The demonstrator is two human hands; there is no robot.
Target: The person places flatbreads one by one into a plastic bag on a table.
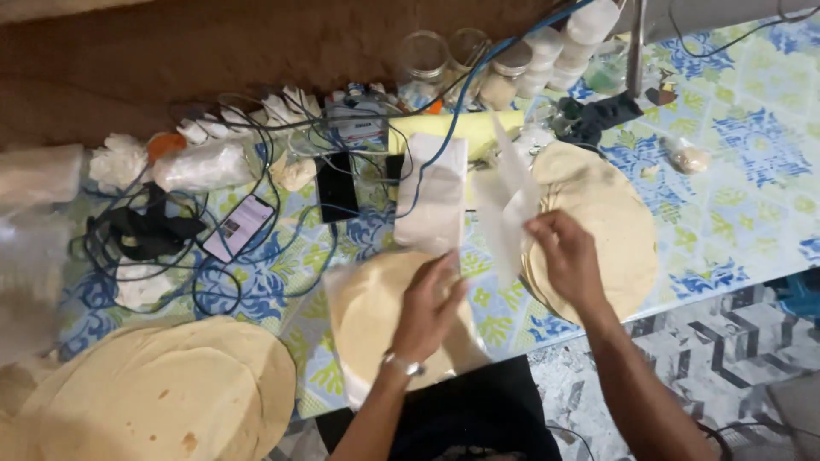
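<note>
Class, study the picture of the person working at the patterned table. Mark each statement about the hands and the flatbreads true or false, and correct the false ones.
1. The left hand rests on a round flatbread lying on a clear sheet. True.
2. The right hand holds a thin white sheet above the table. True.
3. The right hand grips a glass jar. False: the jars stand untouched at the table's far edge.
4. The flatbread stack beside the right hand is on the floor. False: it lies on the table.
5. The lit phone lies among cables. True.
</note>
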